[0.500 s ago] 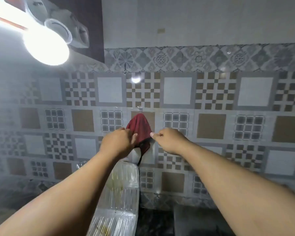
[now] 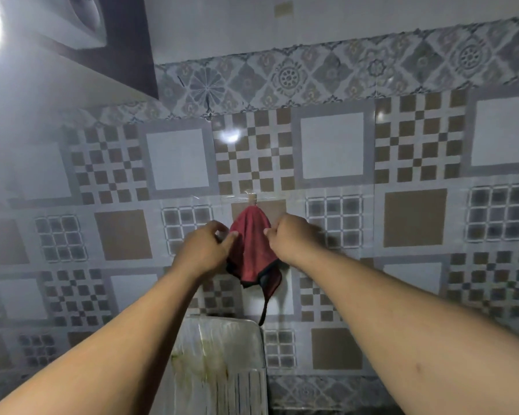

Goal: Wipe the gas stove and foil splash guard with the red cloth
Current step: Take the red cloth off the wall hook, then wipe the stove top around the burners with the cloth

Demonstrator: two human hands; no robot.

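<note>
Both hands, the left hand (image 2: 204, 250) and right hand (image 2: 294, 238), pinch the red cloth (image 2: 250, 250) hanging from a wall hook (image 2: 251, 199), the streaked foil splash guard (image 2: 222, 363) looks unwiped, and the stove is out of view.

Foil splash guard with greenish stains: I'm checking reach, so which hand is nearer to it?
Left. The left hand hangs above the guard; the right hand is above, further right.

Foil splash guard (image 2: 219, 366) cut off at the frame's bottom edge, red cloth's (image 2: 250, 247) side edges hidden behind both hands, lamp glare whiting out the upper left
</note>
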